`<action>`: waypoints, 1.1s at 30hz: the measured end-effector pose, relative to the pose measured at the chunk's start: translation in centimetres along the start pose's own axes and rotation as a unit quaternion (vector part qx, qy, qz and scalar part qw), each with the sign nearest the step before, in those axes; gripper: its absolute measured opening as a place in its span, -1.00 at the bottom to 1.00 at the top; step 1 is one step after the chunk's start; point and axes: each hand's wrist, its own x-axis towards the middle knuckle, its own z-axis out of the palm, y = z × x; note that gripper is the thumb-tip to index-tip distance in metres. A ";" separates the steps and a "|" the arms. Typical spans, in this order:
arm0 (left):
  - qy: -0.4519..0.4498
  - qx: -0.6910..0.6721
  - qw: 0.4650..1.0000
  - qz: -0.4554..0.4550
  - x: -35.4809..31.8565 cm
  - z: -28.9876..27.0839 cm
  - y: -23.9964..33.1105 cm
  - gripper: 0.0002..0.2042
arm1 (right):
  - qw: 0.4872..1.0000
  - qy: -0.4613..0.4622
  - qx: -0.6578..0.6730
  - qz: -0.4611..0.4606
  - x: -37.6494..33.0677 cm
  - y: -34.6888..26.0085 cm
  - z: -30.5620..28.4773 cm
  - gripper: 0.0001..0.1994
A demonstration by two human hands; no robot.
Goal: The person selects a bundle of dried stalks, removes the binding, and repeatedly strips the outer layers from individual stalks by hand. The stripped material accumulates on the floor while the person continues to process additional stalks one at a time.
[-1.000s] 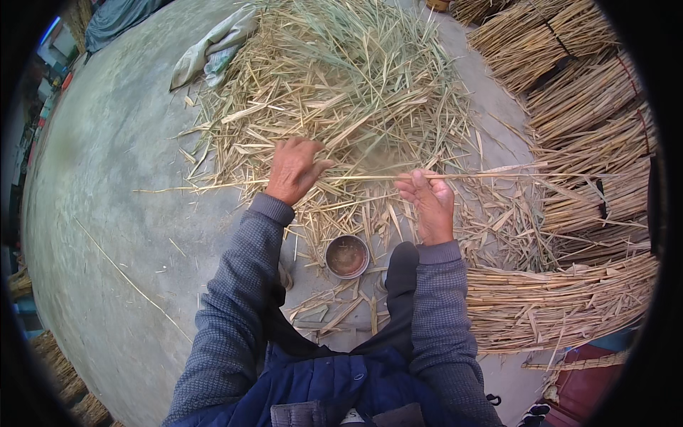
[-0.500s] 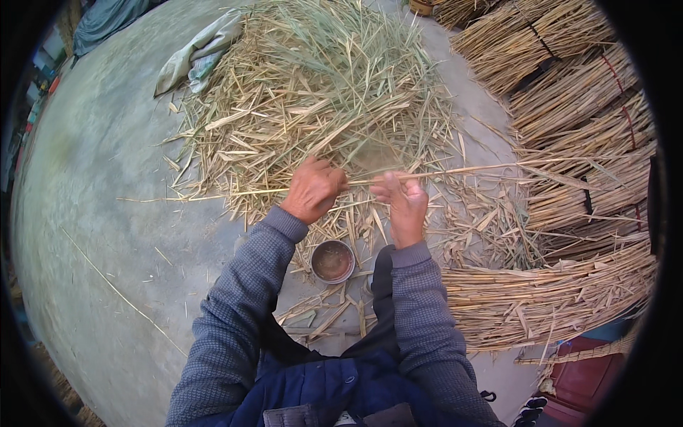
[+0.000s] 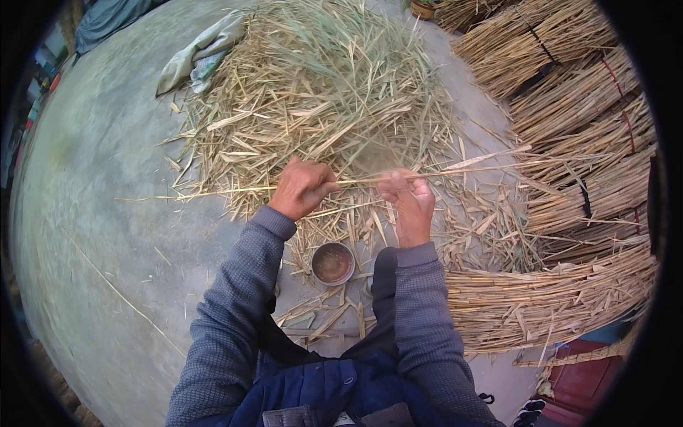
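A long, thin dry reed stalk (image 3: 361, 181) stretches crosswise in front of me, its thin end far to the left and leafy strips trailing off to the right. My left hand (image 3: 303, 189) is closed round it, knuckles up. Further right along the same stalk, my right hand (image 3: 408, 202) pinches it between thumb and fingers, palm partly turned up. Beyond both hands lies a big heap of stripped reed leaves (image 3: 313, 92), straw-coloured with greenish ones on top. A small round bowl (image 3: 333, 263), brownish inside, sits on the ground between my knees and hands.
Tied bundles of reed stalks (image 3: 569, 92) are stacked at the right. A nearer layer of stalks (image 3: 548, 302) lies beside my right arm, with a dark red object (image 3: 580, 381) below it. A pale sack (image 3: 203, 53) rests by the heap. One loose stalk (image 3: 124, 297) lies on the concrete floor (image 3: 107, 178).
My left hand has shifted slightly left along the stalk and my right hand slightly right, so they are further apart. A pale leaf at the right now points upward.
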 end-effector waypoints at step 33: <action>-0.114 -0.328 0.922 -0.173 0.5 2.3 1.4 -0.81 | 0.993 -0.109 -0.039 0.020 0.0 -2.8 -3.0 -0.56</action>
